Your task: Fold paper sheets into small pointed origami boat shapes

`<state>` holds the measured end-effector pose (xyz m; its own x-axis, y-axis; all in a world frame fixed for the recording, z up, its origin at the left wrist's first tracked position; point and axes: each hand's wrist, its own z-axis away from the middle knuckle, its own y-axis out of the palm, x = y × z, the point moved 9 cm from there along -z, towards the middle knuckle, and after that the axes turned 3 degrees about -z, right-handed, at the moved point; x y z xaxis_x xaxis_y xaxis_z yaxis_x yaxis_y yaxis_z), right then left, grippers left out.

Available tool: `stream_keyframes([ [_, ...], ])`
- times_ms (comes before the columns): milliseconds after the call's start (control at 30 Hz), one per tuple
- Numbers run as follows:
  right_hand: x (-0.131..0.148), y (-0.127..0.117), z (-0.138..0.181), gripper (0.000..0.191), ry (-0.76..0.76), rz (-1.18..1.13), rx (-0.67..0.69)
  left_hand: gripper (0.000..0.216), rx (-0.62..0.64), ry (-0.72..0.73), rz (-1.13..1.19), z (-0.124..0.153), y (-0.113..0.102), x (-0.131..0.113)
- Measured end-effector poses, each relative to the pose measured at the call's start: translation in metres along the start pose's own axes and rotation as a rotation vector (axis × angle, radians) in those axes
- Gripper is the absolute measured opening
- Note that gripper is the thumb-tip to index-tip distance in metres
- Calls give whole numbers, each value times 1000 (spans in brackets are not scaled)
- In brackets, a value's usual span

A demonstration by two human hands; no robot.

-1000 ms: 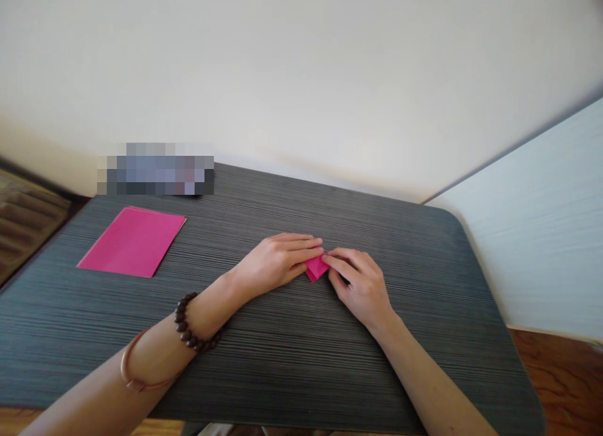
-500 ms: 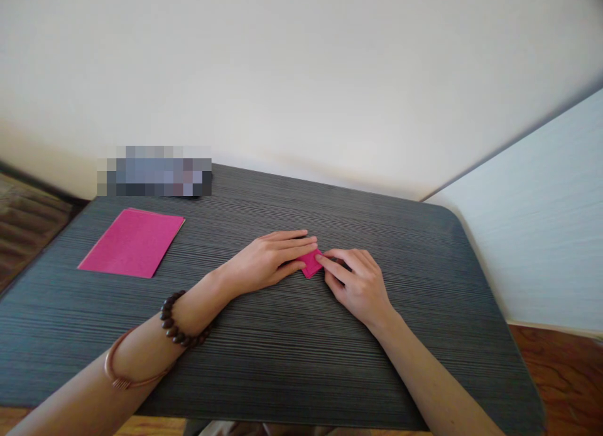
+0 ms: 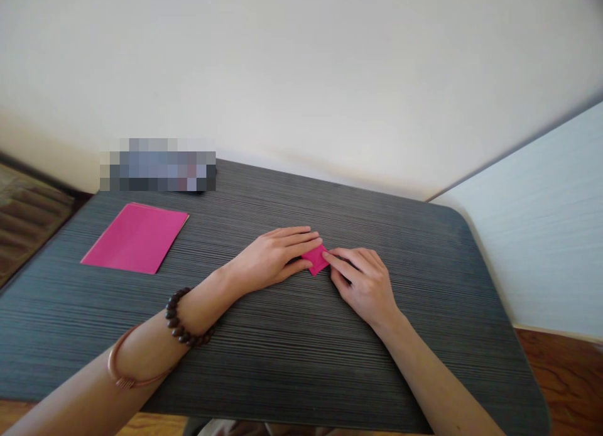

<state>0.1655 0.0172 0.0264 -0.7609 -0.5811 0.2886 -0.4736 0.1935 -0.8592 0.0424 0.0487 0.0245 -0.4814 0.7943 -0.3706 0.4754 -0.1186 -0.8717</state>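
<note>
A small folded pink paper (image 3: 315, 259) lies on the dark striped table (image 3: 282, 354) near its middle. My left hand (image 3: 276, 257) lies flat with its fingers stretched out, the fingertips pressing on the paper's left part. My right hand (image 3: 362, 282) comes from the right, fingers bent, with the index fingertip pressing the paper's right edge. Most of the paper is hidden under both hands. A bead bracelet (image 3: 183, 323) and a thin bangle (image 3: 125, 370) sit on my left wrist.
A flat stack of pink paper sheets (image 3: 135, 238) lies at the table's far left. A blurred-out object (image 3: 157, 166) rests at the back edge beside the wall. A pale panel (image 3: 541, 235) stands to the right, wooden floor (image 3: 565, 373) below it.
Both hands stay on the small folded paper, shifting only slightly; the right index finger slides along its edge. The view has moved a little.
</note>
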Motion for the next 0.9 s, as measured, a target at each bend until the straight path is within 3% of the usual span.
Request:
stream_keyframes([
  [733,4,4,-2,31,20,54,56,38,-5,-28,-123,0,-2,0],
  [900,9,2,-4,31,-36,85,41,35,25,-63,-209,0,3,3],
])
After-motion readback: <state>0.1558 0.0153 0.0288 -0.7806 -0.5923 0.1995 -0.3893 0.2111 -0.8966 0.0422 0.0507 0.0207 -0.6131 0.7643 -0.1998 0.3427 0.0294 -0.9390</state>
